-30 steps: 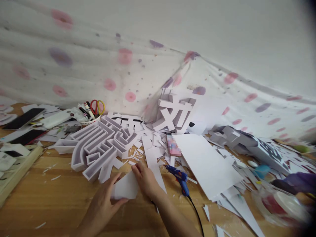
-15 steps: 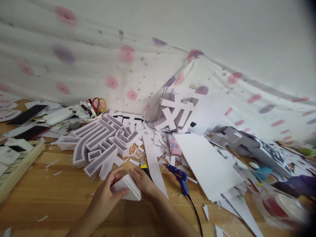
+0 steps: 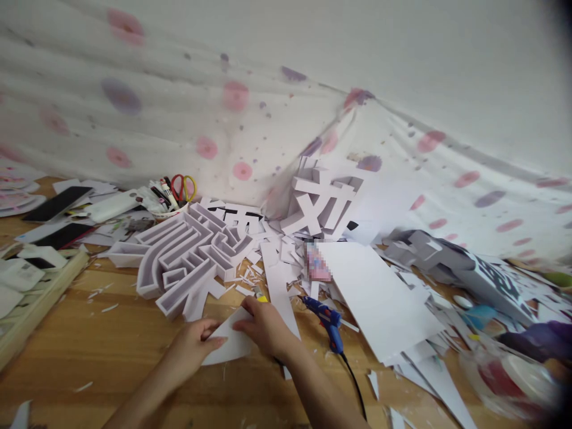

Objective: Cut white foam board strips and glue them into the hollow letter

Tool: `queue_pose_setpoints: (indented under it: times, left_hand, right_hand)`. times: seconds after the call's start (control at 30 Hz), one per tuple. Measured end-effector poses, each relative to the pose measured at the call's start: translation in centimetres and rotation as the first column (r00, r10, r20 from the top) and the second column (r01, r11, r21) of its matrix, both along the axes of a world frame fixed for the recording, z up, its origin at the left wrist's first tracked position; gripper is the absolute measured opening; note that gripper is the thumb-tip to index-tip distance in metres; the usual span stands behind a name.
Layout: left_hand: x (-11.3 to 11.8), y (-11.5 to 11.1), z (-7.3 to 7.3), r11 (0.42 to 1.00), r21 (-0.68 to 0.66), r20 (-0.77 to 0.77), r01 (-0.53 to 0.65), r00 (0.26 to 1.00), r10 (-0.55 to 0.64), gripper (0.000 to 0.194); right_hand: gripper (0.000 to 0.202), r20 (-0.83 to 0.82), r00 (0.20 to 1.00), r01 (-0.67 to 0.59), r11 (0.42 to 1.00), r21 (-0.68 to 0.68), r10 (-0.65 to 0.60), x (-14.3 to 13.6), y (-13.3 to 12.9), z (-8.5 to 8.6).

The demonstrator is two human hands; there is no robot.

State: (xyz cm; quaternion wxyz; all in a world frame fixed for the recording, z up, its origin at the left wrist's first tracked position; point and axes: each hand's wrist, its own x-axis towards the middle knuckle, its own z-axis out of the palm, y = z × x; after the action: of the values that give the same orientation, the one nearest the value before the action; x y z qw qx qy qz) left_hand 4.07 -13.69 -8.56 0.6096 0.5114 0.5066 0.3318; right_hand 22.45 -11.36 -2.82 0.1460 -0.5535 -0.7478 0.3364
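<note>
Between my two hands is a white foam board piece (image 3: pixel 230 344), its broad face turned toward me. My left hand (image 3: pixel 196 348) pinches its left edge, thumb on the near face. On the opposite side, my right hand (image 3: pixel 267 328) grips the upper right part, thumb also in front. A yellow utility knife (image 3: pixel 260 294) lies just beyond my right hand, mostly hidden by it. Past my left hand stands a large hollow white character (image 3: pixel 187 256) built of thin upright walls. To the right of my right hand rests a blue hot glue gun (image 3: pixel 328 325) with a black cord.
A white board sheet (image 3: pixel 384 304) lies on the wooden table (image 3: pixel 116 369) at the right, among many offcuts. Another white character (image 3: pixel 317 202) leans at the back. Scissors (image 3: pixel 183 186) and pens stand in a basket. A tape roll (image 3: pixel 513 375) sits at the right edge.
The white piece has turned so its flat face shows instead of its folded, layered edge. My right hand has shifted slightly right, and my left hand has moved slightly lower.
</note>
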Motion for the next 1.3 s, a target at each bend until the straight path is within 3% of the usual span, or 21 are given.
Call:
queue_pose_setpoints:
  times: [0.17,0.3,0.37,0.47,0.53,0.6,0.7,0.77,0.87,0.97,1.03,1.1,1.13,1.2,1.3]
  left_hand:
    - [-0.2,0.6,-0.2,0.997,-0.041,-0.038,-0.059,0.998,0.058,0.041]
    - [-0.8,0.7,-0.8,0.986,0.034,-0.155,-0.161,0.974,0.164,0.033]
    - [-1.2,0.5,-0.7,0.987,0.066,-0.195,-0.144,0.969,0.154,0.031]
    - [-1.7,0.1,-0.3,0.995,0.082,-0.239,-0.05,0.969,0.068,0.029]
    - [-1.9,-0.3,0.2,0.997,0.07,-0.293,0.038,0.956,-0.016,0.025]
    - [-2.0,-0.6,0.6,0.994,0.061,-0.338,0.096,0.939,-0.07,0.023]
    - [-1.7,-0.8,1.4,0.993,0.115,-0.31,0.023,0.951,0.014,0.027]
    - [-1.0,-0.8,1.8,0.981,0.169,-0.246,-0.094,0.96,0.134,0.032]
    - [0.2,-0.5,2.5,0.969,0.183,-0.134,-0.167,0.972,0.193,0.037]
    - [1.0,-0.3,3.3,0.968,0.2,-0.162,-0.149,0.97,0.183,0.038]
    - [0.9,-0.1,3.9,0.951,0.28,-0.322,-0.131,0.92,0.221,0.032]
    - [0.6,0.1,4.5,0.921,0.376,-0.493,-0.1,0.82,0.29,0.023]
    - [0.3,0.2,4.7,0.908,0.41,-0.559,-0.083,0.764,0.323,0.02]
    - [-0.1,0.5,5.1,0.901,0.432,-0.651,-0.043,0.676,0.344,0.015]
    - [-0.5,0.9,5.6,0.918,0.397,-0.71,0.009,0.637,0.3,0.011]
  right_hand:
    - [0.019,0.208,0.976,0.06,0.997,0.055,-0.07,-1.5,-0.2,-0.2]
    - [0.017,0.312,0.935,0.157,0.985,0.065,-0.169,-1.3,0.2,-0.1]
    - [0.014,0.193,0.963,0.187,0.982,0.029,-0.189,-0.8,0.6,-0.5]
    - [0.011,-0.23,0.948,0.182,0.969,-0.169,-0.218,-0.1,1.0,-1.4]
    - [0.017,-0.536,0.801,0.095,0.942,-0.323,-0.265,0.0,1.2,-1.9]
    - [0.027,-0.709,0.627,0.012,0.914,-0.405,-0.323,-0.1,1.3,-2.2]
    - [0.037,-0.78,0.493,-0.037,0.886,-0.462,-0.386,-0.4,1.3,-2.1]
    - [0.04,-0.792,0.45,-0.063,0.87,-0.49,-0.413,-0.7,1.2,-2.1]
    - [0.042,-0.801,0.42,-0.09,0.858,-0.505,-0.427,-1.4,1.1,-2.6]
    - [0.041,-0.776,0.465,-0.094,0.848,-0.521,-0.426,-2.4,1.0,-3.6]
    - [0.043,-0.722,0.571,-0.001,0.879,-0.476,-0.39,-2.9,0.9,-4.1]
    - [0.056,-0.651,0.715,0.103,0.959,-0.263,-0.255,-3.0,0.6,-4.0]
    - [0.066,-0.602,0.786,0.093,0.989,-0.113,-0.143,-2.9,0.3,-3.8]
    - [0.084,-0.473,0.873,-0.057,0.989,0.14,0.118,-2.9,-0.3,-2.9]
    - [0.09,-0.3,0.898,-0.243,0.93,0.275,0.323,-3.4,-1.0,-1.9]
